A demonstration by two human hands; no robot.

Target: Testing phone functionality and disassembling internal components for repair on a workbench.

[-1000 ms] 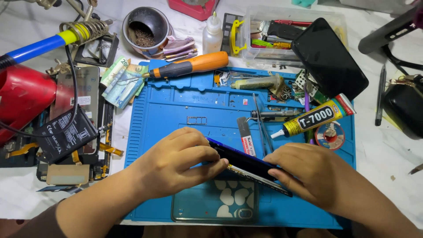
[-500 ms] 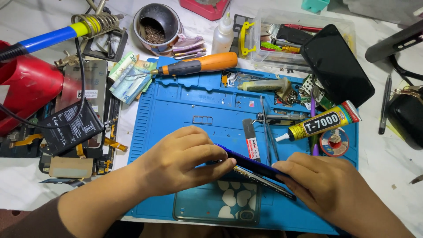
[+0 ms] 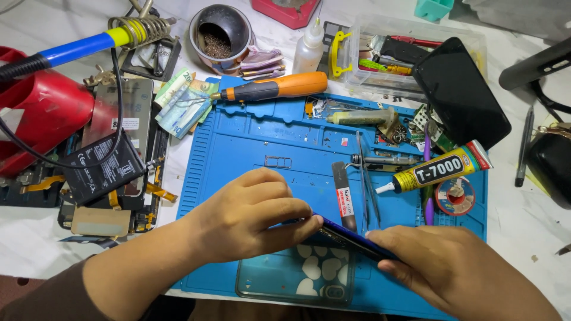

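Since half a second ago, my two hands have barely shifted, both holding the phone (image 3: 351, 239) near the blue mat's (image 3: 238, 142) front edge. My left hand (image 3: 250, 220) pinches its left end between thumb and curled fingers; my right hand (image 3: 458, 270) grips the right end, fingers pressed together along it. It is slim and dark with a blue edge, tilted on its side above a clear patterned case (image 3: 297, 276). A glue tube (image 3: 437, 169) lies toward the mat's right edge.

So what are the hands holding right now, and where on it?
A dark blue phone, tilted on edge: left hand pinches its upper end, right hand its lower end.
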